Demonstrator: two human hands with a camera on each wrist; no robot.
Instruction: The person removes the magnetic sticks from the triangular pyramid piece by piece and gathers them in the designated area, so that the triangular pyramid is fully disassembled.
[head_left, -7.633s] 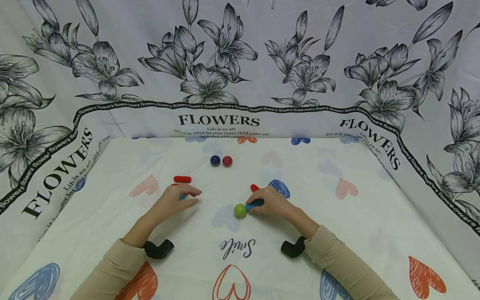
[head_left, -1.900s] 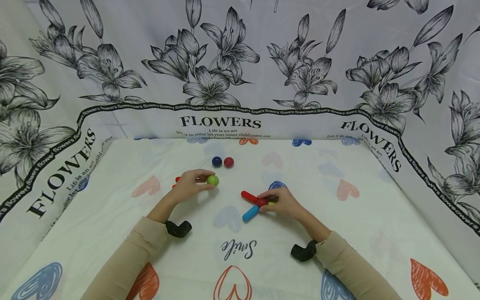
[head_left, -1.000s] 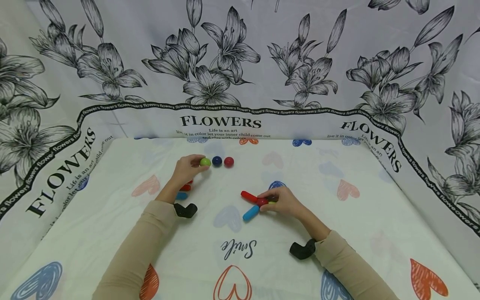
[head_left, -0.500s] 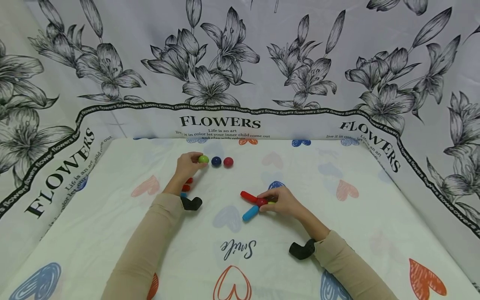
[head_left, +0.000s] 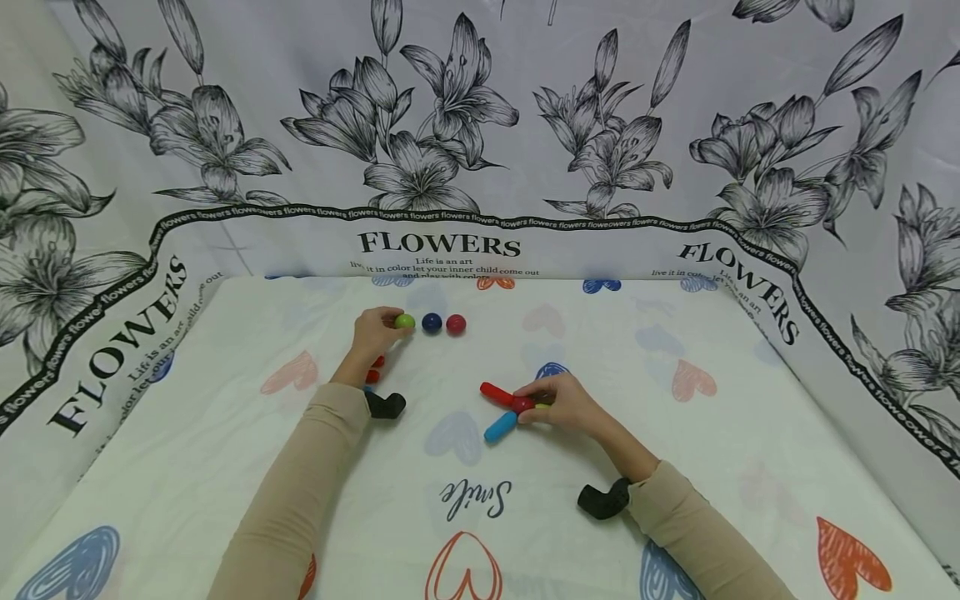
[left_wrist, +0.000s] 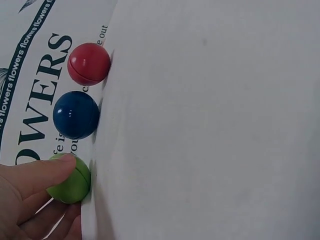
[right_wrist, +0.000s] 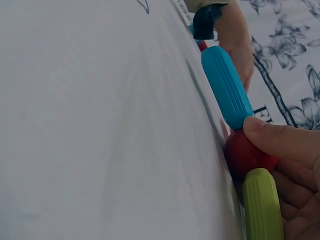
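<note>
left wrist view: the left hand (left_wrist: 30, 200) pinches the green ball (left_wrist: 71, 179), just beside the blue ball (left_wrist: 76, 114) in the row. set it down gently in line. the right hand (head_left: 564, 403) grips the red ball (head_left: 522, 405), steadying the sticks.

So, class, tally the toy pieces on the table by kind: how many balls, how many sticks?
Balls: 4: green ball, blue ball, red ball, dark red ball
Sticks: 6: red stick, blue stick, green stick, plus 3 part-hidden sticks
Total: 10
</note>
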